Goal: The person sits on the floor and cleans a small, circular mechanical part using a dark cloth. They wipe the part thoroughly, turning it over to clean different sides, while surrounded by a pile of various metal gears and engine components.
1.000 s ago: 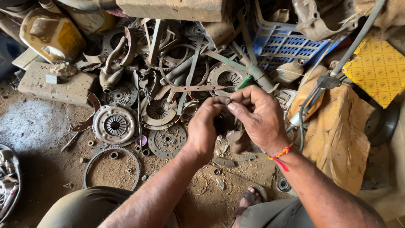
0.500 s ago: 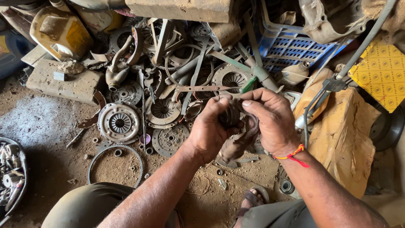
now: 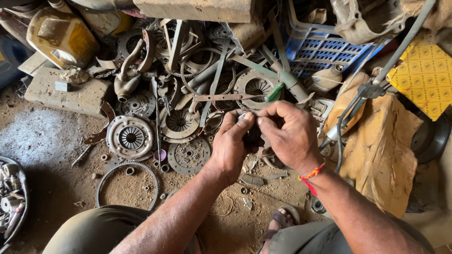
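Head camera, looking down: we crouch on a dirt floor (image 3: 52,141) with both hands raised over a heap of worn vehicle parts. Our left hand (image 3: 230,146) and right hand (image 3: 287,134) meet at chest height, fingers curled shut around a small dark metal part (image 3: 253,135) pinched between them. Most of it is hidden behind the fingers, so we cannot tell just what it is. Holding it up between both hands, clear of the clutter, looks like a way to bring it close to the eye and steady it from two sides. A red thread band (image 3: 310,176) circles the right wrist.

Below and to the left lie a clutch pressure plate (image 3: 130,138) and a clutch friction disc (image 3: 187,155), flat on the ground, with a toothed ring gear (image 3: 126,186) near our knee. A green-handled screwdriver (image 3: 273,92) rests tilted on the scrap just above the hands, near at hand. A blue plastic crate (image 3: 325,49) stands at the back, a yellow patterned box (image 3: 423,77) at the right edge, and a stone block (image 3: 68,94) at the left. A sandalled foot (image 3: 281,220) shows beneath the right forearm.
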